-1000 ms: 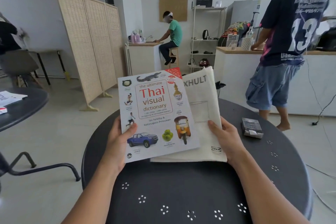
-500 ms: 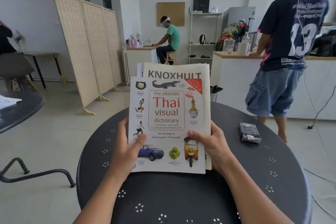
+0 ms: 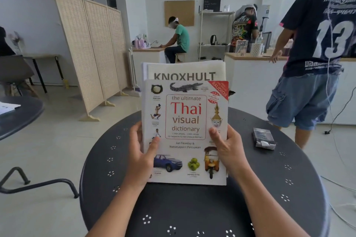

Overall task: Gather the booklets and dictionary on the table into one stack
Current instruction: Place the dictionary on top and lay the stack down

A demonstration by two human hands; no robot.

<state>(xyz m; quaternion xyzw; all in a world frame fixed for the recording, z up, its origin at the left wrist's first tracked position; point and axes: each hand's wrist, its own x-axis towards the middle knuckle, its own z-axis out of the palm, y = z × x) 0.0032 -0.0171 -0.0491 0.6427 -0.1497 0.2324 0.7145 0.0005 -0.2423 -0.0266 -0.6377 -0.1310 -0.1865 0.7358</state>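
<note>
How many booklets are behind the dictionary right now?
2 visible: the KNOXHULT booklet directly behind the dictionary, and another's white edge at top left. More may be hidden.

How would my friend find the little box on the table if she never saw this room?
Look at the round dark table in front of the person holding books. On its right side, past the right hand, lies a small dark box with a pale end facing the near edge. It lies alone on the tabletop, while the dictionary and booklets are held up in both hands.
</note>
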